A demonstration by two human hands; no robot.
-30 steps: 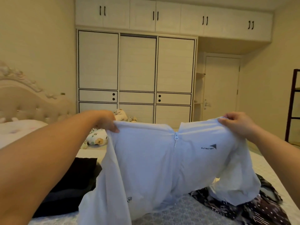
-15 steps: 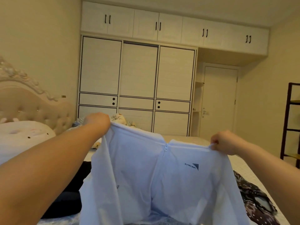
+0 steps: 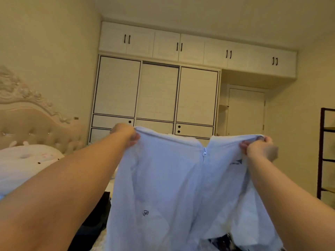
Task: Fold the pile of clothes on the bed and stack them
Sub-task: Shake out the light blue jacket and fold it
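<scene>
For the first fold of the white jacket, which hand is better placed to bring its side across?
Probably the right hand. It pinches the white jacket at the shoulder with the short chest half beside the zipper. The left hand grips the wider half, so it could better stay as anchor.

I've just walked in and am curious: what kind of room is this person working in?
Most likely a home bedroom. A cream tufted headboard with carved trim stands at the left, a white built-in wardrobe with black-edged doors fills the far wall, and both hands hold up a pale blue zip-up jacket.
</scene>
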